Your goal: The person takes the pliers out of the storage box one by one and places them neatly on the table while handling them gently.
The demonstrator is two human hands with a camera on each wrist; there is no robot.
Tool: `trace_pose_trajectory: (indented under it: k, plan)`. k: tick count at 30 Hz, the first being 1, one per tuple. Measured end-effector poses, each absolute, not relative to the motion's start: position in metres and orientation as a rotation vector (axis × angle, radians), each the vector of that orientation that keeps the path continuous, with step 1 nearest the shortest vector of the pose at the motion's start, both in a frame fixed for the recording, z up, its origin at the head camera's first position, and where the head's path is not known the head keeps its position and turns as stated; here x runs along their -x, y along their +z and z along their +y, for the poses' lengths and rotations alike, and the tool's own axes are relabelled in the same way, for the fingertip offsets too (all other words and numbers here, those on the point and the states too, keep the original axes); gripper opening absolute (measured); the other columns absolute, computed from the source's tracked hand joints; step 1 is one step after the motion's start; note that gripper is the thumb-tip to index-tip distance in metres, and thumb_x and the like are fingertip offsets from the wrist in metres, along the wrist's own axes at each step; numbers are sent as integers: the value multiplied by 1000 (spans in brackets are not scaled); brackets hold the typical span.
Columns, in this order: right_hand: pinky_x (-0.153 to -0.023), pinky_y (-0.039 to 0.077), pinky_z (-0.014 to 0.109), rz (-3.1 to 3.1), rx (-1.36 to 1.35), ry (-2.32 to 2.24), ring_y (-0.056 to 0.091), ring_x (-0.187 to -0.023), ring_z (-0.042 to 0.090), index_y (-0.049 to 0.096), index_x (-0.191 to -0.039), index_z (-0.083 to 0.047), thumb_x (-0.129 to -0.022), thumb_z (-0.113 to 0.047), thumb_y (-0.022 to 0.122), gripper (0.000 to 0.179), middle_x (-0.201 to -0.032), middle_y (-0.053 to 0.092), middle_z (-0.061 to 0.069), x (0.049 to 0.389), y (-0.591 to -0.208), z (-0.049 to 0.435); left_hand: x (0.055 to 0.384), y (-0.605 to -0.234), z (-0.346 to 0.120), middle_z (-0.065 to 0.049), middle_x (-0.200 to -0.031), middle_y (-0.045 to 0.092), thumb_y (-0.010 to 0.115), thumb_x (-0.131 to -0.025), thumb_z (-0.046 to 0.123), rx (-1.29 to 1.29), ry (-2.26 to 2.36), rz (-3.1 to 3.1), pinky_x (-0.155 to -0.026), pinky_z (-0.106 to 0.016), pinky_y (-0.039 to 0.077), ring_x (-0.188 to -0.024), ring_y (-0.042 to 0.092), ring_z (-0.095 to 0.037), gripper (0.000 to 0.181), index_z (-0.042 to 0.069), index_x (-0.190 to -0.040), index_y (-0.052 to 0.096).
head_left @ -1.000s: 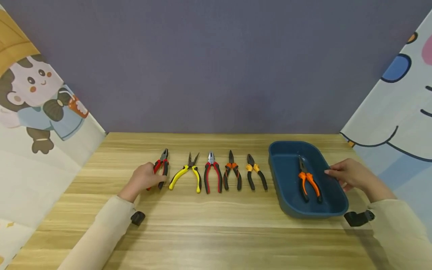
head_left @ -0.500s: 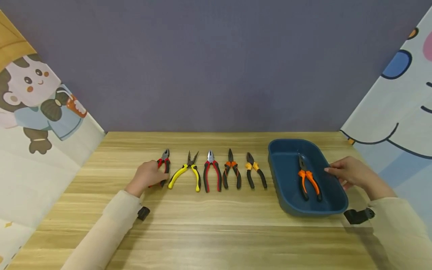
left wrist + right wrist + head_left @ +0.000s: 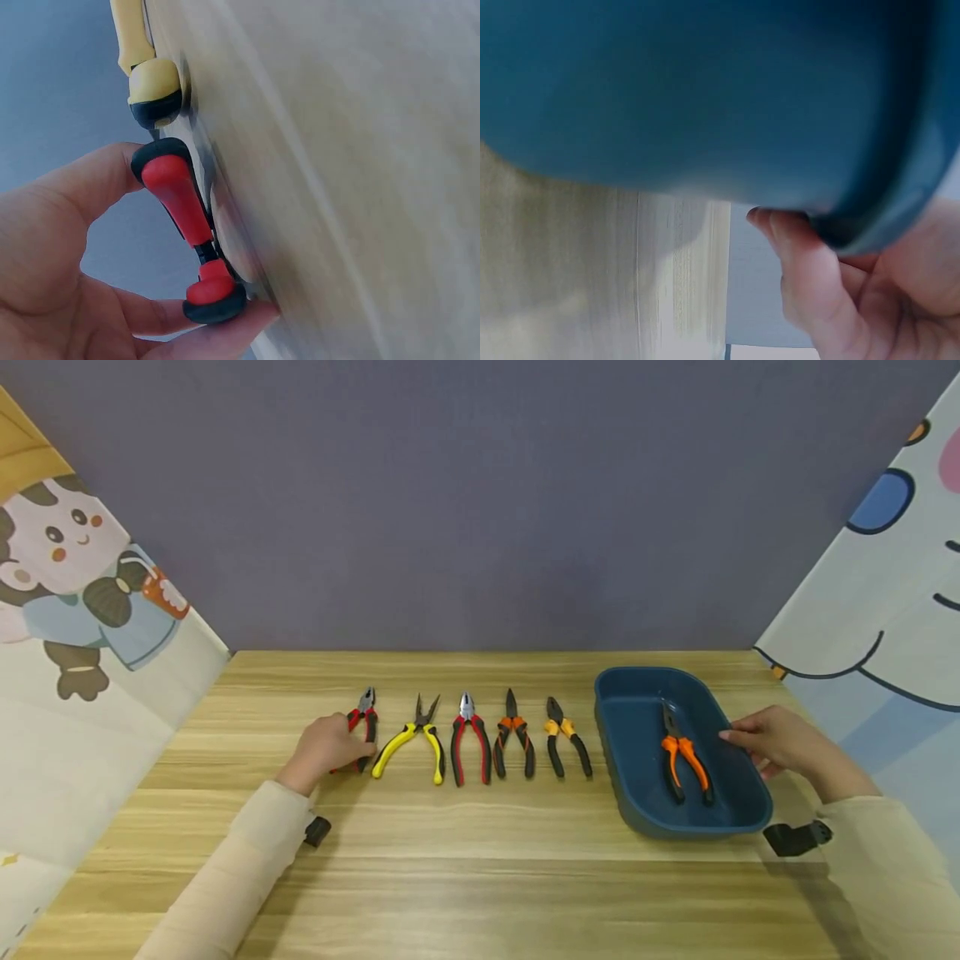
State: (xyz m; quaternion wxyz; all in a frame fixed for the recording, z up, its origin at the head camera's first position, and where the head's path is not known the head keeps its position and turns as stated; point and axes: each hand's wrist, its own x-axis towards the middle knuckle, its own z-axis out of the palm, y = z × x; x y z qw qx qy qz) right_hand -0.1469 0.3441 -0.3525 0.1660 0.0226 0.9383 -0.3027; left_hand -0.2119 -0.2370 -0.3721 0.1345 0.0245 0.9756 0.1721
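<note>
At the left end of a row of pliers, my left hand (image 3: 324, 747) grips red-and-black combination pliers (image 3: 371, 723) across both handles. In the left wrist view, thumb and fingers press on the outer sides of the handles (image 3: 177, 196), close to the tabletop. The pliers' jaws point away toward the back. My right hand (image 3: 780, 747) pinches the right rim of a blue plastic bin (image 3: 611, 768), thumb on top and fingers underneath, as the right wrist view shows beside the bin wall (image 3: 705, 97). Orange-and-black pliers (image 3: 678, 752) lie inside the bin.
Right of my left hand lie yellow long-nose pliers (image 3: 401, 741), red-and-black pliers (image 3: 459, 743), orange-and-black long-nose pliers (image 3: 513, 723) and yellow-orange-and-black pliers (image 3: 553, 727). They rest on a wooden table (image 3: 450, 877) before a grey back panel (image 3: 480, 510).
My left hand has shifted slightly right and drawn in around the handles of the red-and-black pliers. The right hand keeps its hold on the bin rim.
</note>
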Motion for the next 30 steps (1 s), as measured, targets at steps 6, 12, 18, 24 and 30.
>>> trace_pose_trajectory:
  k: [6,12,18,24,30]
  plan:
    - [-52,53,33,2673,-51,-852,58,-54,18,51,-122,16,-99,-30,49,52,-73,59,3,147,-353,345,210,-371,-235,-7,-61,49,70,-83,38,-69,458,2840,-46,-28,37,-48,44,-17,40,4,-74,52]
    - [-52,53,33,2677,-63,-857,58,-53,18,50,-123,17,-98,-30,50,53,-73,58,3,147,-352,344,209,-368,-232,-8,-64,51,72,-80,40,-34,427,2847,-46,-27,37,-52,46,-18,42,3,-75,53]
    - [-53,54,33,2669,-61,-866,58,-55,19,50,-124,17,-98,-32,50,55,-75,60,4,146,-352,346,211,-369,-232,-10,-72,52,72,-80,41,-63,395,2855,-51,-29,38,-64,47,-23,43,3,-76,54]
    - [-53,54,33,2663,-66,-882,58,-55,18,50,-124,16,-97,-36,52,59,-73,57,5,147,-352,346,211,-367,-237,-11,-73,50,68,-83,41,-101,425,2829,-53,-30,37,-64,45,-23,43,2,-78,53]
    - [-53,54,33,2663,-92,-871,58,-54,18,45,-127,17,-97,-34,51,59,-76,59,5,148,-351,344,212,-360,-240,-11,-74,51,64,-85,39,-137,446,2864,-56,-31,37,-66,47,-24,41,0,-80,52]
